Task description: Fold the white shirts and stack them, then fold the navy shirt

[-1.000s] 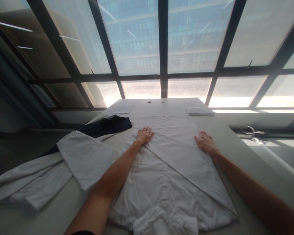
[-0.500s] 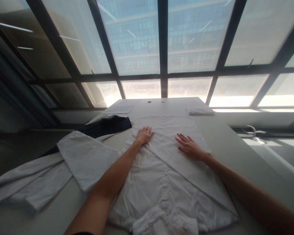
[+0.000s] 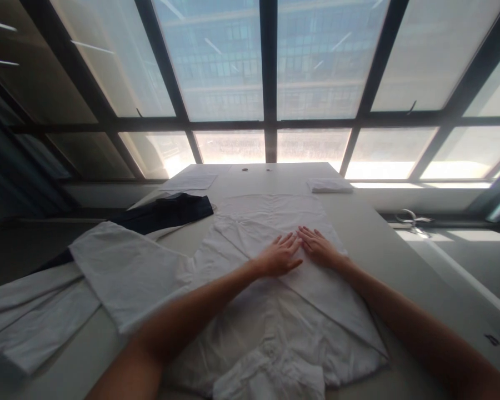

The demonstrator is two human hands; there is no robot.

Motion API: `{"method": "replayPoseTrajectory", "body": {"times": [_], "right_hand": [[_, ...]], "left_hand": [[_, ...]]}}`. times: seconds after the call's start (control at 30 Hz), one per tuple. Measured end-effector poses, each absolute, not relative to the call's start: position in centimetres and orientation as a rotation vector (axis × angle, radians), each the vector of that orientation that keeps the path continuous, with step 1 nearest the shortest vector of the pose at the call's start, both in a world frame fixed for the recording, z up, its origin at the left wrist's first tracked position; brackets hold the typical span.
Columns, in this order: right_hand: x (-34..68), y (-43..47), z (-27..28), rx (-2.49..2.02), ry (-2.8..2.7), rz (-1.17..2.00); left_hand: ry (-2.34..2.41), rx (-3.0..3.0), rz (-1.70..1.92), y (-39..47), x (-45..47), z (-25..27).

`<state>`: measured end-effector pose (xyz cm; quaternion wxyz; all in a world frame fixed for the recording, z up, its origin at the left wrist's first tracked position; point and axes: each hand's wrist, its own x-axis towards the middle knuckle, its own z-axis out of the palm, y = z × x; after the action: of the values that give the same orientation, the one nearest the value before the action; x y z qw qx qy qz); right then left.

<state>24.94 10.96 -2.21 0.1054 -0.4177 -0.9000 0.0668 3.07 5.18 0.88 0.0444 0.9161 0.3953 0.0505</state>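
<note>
White shirt [image 3: 275, 303] lies near a dark garment [image 3: 173, 212].

No text, label, brand, number or sign can be read; a small dark mark [image 3: 491, 339] at the lower right is too blurred to make out
</note>
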Motion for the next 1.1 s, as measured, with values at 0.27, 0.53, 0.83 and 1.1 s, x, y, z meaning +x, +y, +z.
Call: {"method": "replayPoseTrajectory", "body": {"times": [0.27, 0.53, 0.83, 1.1], "right_hand": [[25.7, 11.8, -2.1, -1.283, -2.608, 0.185], [26.0, 11.9, -1.8, -1.260, -2.592, 0.244], [26.0, 12.3, -1.9, -1.244, -2.615, 0.276], [26.0, 12.1, -2.0, -1.239, -2.611, 0.242]], "left_hand": [[0.689, 2.823, 0.068, 0.2, 5.9, 1.9], [0.255, 2.846, 0.214, -3.1, 12.5, 2.5], [0.041, 2.780, 0.234, -7.0, 12.9, 2.1], [0.036, 2.715, 0.069, -5.5, 12.9, 2.0]]}}
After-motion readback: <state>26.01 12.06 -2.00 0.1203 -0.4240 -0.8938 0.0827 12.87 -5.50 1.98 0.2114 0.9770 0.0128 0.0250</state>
